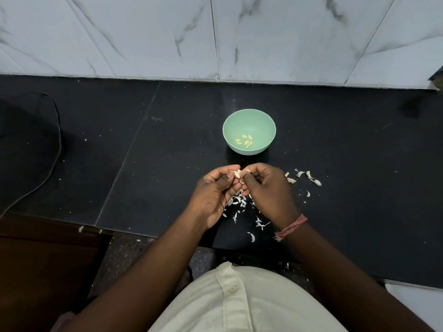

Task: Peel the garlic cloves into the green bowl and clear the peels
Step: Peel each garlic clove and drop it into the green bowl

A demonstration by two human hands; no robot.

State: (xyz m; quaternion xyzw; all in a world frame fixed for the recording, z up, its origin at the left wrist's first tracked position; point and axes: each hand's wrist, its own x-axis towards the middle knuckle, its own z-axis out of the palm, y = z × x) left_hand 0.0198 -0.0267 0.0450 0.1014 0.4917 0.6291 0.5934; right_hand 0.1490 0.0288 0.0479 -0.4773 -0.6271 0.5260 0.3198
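A green bowl stands on the black counter and holds several peeled garlic cloves. Just in front of it, my left hand and my right hand meet, both pinching one garlic clove between thumbs and fingertips. White peels lie scattered on the counter under and behind my hands. Several unpeeled cloves rest to the right of my right hand.
A black cable curves along the counter at the left. A marble-tiled wall rises behind the counter. The counter's front edge runs close below my wrists, with peel bits on the floor beyond it.
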